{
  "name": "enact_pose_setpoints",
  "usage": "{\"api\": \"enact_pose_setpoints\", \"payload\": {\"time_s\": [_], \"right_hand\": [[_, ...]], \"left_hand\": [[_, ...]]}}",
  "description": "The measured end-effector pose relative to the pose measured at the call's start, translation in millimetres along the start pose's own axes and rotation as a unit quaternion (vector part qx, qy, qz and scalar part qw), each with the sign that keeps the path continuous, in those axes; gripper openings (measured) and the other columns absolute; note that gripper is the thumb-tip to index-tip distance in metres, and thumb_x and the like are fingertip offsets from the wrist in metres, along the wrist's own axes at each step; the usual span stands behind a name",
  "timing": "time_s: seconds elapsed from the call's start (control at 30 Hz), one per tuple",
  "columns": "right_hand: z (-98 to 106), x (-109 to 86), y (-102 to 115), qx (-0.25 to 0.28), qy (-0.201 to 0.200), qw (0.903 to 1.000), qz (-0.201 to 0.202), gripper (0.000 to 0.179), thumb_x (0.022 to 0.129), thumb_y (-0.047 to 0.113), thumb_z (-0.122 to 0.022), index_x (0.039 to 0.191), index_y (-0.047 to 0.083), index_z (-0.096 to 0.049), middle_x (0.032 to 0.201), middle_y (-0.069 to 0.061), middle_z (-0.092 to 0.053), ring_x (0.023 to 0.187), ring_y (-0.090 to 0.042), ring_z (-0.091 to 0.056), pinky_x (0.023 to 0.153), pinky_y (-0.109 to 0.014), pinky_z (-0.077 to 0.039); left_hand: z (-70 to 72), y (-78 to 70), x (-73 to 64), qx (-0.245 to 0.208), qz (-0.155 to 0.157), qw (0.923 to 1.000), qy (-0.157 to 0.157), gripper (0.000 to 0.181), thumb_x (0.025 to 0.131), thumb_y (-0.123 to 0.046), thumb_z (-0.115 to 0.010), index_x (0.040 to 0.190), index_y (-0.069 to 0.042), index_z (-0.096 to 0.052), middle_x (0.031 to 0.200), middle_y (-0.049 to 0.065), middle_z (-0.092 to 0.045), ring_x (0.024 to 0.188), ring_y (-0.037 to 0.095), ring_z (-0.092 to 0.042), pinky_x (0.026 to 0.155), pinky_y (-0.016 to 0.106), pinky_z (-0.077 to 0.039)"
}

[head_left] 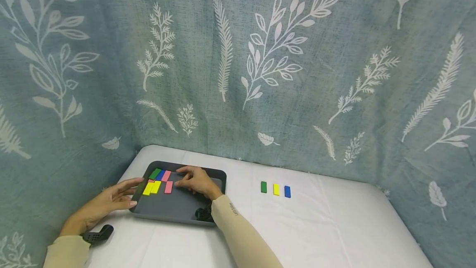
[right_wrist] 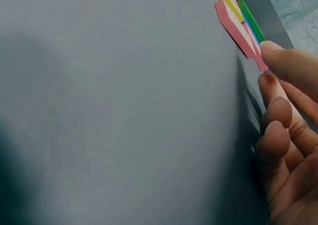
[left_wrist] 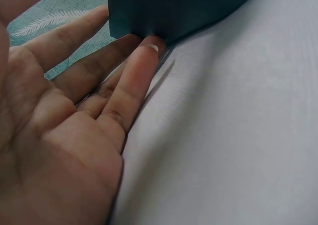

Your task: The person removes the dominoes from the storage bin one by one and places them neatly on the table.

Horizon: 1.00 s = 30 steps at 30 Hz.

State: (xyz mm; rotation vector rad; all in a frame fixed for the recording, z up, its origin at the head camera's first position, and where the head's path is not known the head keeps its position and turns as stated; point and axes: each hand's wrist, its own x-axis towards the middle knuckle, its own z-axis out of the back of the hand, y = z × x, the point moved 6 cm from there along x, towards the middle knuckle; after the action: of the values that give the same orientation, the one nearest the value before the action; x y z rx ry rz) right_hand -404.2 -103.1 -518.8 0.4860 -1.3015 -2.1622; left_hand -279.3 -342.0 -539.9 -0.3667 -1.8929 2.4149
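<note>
A dark grey tray (head_left: 174, 214) stands on the white-covered table. At its left wall my left hand (head_left: 111, 199) has its fingers spread loosely, fingertips right at the side. Over the tray's right half is my right hand (head_left: 198, 183), thumb and index finger apart beside the pink tiles, holding nothing. One pink tile (head_left: 168, 187) lies nearest the thumb; another pink tile (head_left: 166, 175) adjoins a blue tile (head_left: 160, 175) and a green tile (head_left: 154, 174). Two yellow tiles, the right yellow tile (head_left: 155, 187) and the left yellow tile (head_left: 148, 188), partly cover a further pink piece.
Right of the tray, a green tile (head_left: 263, 187), a yellow tile (head_left: 276, 189) and a blue tile (head_left: 287, 192) lie in a spaced row on the white cloth (head_left: 327, 226). A leaf-patterned curtain (head_left: 238, 73) rises behind and beside the table.
</note>
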Motion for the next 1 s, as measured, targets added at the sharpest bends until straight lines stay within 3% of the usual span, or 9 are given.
{"api": "enact_pose_setpoints", "payload": {"time_s": [0.4,0.67,0.83,1.0], "right_hand": [[-10.2,2.7,1.1,-0.07,0.018,0.9974,-0.002,0.052,0.07,0.03,-0.085,0.117,0.021,-0.065,0.069,0.005,-0.066,0.046,-0.009,-0.045,0.039,-0.025,-0.039],[-10.3,1.0,3.7,-0.105,0.005,0.9944,-0.015,0.043,0.073,0.03,-0.083,0.112,0.021,-0.068,0.066,0.006,-0.063,0.042,-0.008,-0.043,0.039,-0.023,-0.041],[-12.9,2.9,7.5,-0.135,0.003,0.9907,-0.019,0.049,0.069,0.038,-0.085,0.112,0.023,-0.068,0.066,0.007,-0.063,0.041,-0.01,-0.046,0.04,-0.024,-0.043],[-14.0,6.2,8.0,-0.165,-0.023,0.9858,-0.022,0.048,0.069,0.038,-0.085,0.111,0.023,-0.068,0.062,0.01,-0.062,0.038,-0.01,-0.047,0.038,-0.025,-0.044]], "left_hand": [[-0.8,-0.6,-0.9,-0.002,-0.001,1.0,0.004,0.072,0.088,-0.022,-0.068,0.149,-0.022,-0.029,0.151,0.012,-0.03,0.137,0.039,-0.023,0.103,0.064,-0.026],[-3.1,-2.4,0.6,-0.012,-0.016,0.9997,0.012,0.068,0.09,-0.019,-0.066,0.148,-0.023,-0.03,0.151,0.011,-0.03,0.137,0.038,-0.022,0.103,0.061,-0.029],[-1.4,-2.5,-0.8,-0.01,-0.013,0.9998,0.009,0.069,0.09,-0.02,-0.065,0.149,-0.022,-0.029,0.151,0.013,-0.028,0.137,0.039,-0.022,0.103,0.063,-0.027],[-1.7,-2.0,-0.4,-0.015,-0.016,0.9997,0.013,0.068,0.09,-0.019,-0.065,0.148,-0.022,-0.03,0.151,0.012,-0.028,0.137,0.038,-0.021,0.102,0.062,-0.028]]}}
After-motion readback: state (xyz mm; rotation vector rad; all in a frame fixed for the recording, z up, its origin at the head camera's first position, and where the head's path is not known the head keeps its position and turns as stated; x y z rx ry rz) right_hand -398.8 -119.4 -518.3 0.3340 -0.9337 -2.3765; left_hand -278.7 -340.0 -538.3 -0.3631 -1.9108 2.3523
